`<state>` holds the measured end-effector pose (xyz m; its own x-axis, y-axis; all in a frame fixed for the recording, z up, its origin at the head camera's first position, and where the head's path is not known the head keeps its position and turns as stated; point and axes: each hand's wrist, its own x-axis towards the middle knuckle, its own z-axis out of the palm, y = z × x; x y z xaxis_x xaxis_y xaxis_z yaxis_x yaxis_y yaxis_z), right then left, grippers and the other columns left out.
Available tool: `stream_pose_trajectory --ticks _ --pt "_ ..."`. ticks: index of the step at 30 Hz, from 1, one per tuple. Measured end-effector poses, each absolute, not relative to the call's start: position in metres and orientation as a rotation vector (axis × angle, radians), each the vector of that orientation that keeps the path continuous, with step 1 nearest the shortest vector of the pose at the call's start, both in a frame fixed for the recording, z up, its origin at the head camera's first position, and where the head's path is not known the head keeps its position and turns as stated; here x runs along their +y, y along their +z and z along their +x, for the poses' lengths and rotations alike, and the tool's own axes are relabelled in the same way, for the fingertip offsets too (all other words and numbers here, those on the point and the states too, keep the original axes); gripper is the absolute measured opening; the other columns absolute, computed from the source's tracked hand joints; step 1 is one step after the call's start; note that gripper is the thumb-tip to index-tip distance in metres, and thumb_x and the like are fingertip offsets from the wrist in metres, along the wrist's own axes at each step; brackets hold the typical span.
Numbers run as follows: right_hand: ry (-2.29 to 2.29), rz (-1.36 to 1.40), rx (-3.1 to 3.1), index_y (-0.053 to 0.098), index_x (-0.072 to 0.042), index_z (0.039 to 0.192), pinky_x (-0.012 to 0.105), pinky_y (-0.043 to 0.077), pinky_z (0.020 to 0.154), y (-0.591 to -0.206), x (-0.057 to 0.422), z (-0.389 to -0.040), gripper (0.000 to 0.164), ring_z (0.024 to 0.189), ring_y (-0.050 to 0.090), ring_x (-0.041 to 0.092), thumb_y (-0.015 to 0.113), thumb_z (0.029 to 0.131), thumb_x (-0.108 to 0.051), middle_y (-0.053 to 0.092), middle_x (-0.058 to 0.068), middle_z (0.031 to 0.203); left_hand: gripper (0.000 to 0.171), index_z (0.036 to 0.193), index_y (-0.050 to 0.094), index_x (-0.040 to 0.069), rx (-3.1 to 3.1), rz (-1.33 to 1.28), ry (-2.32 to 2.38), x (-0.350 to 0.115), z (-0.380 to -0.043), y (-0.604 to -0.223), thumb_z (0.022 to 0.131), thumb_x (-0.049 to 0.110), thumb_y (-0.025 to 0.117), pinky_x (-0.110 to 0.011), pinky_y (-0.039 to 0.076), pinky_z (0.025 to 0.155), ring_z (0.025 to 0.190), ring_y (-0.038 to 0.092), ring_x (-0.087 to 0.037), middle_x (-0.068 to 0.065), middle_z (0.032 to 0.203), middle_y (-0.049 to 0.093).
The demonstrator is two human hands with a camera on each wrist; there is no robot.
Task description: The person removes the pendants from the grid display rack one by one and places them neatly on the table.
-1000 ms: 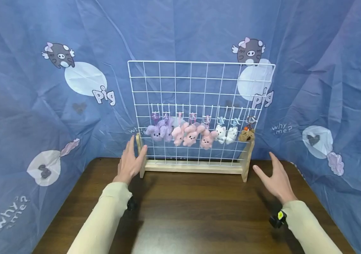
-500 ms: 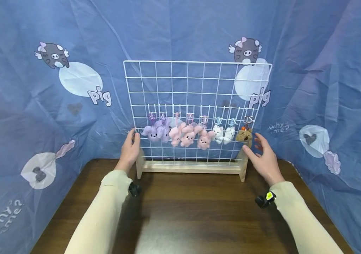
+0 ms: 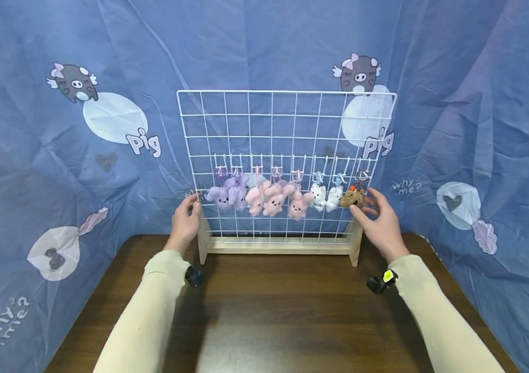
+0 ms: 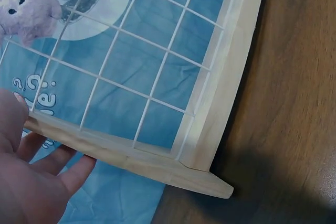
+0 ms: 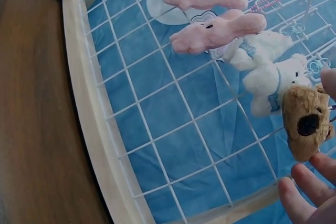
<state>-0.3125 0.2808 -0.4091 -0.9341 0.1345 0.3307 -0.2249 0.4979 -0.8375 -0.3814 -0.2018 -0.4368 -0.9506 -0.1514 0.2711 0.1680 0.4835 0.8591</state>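
Observation:
A white wire grid rack (image 3: pixel 272 115) on a wooden stand (image 3: pixel 278 246) stands at the back of the brown table. Small plush keychains hang in a row from its hooks: purple (image 3: pixel 220 198), pink (image 3: pixel 275 199), white (image 3: pixel 319 198) and a brown dog-like one (image 3: pixel 352 198) at the right end. My left hand (image 3: pixel 186 221) grips the top of the left wooden upright (image 4: pixel 121 158), thumb in front and fingers on its outer side. My right hand (image 3: pixel 382 225) is spread around the right end, fingertips right at the brown plush and the upright's end (image 5: pixel 257 203).
Blue patterned cloth (image 3: pixel 264 41) encloses the back and both sides. The brown tabletop (image 3: pixel 274 311) extends in front of the rack. Black camera straps (image 3: pixel 194 276) sit at my wrists.
Both hands have moved forward and inward to the rack's ends. My left hand has taken hold of the left upright; my right fingers have come up to the brown plush.

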Motion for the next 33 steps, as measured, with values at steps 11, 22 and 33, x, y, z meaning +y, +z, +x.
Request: stream_pose_trajectory --ticks 11,22,33 --pt "1.419 0.031 -2.344 0.042 -0.006 0.159 0.020 0.048 0.086 -0.404 0.278 -0.320 0.072 0.126 0.059 0.041 0.071 0.101 -0.036 0.056 0.024 0.147 0.036 0.146 0.059 0.013 -2.404 0.020 -1.489 -0.205 -0.382 -0.441 0.113 0.021 0.047 -0.056 0.037 0.115 0.138 0.050 -0.040 -0.020 0.144 0.061" --pt "1.309 0.001 -2.400 0.056 0.003 0.144 0.038 0.045 0.094 -0.397 0.275 -0.325 0.061 0.110 0.058 0.034 0.069 0.102 -0.038 0.059 0.023 0.121 0.034 0.144 0.060 0.013 -2.386 0.013 -1.516 -0.207 -0.383 -0.443 0.112 0.017 0.049 -0.054 0.040 0.112 0.132 0.053 -0.039 -0.021 0.141 0.062" --pt "1.463 -0.028 -2.288 0.060 0.004 0.138 0.013 0.045 0.085 -0.394 0.271 -0.326 0.054 0.103 0.058 0.014 0.072 0.100 -0.033 0.065 0.024 0.129 0.034 0.144 0.061 0.015 -2.353 0.001 -1.542 -0.208 -0.382 -0.449 0.112 0.019 0.050 -0.053 0.042 0.108 0.127 0.055 -0.036 -0.020 0.139 0.063"
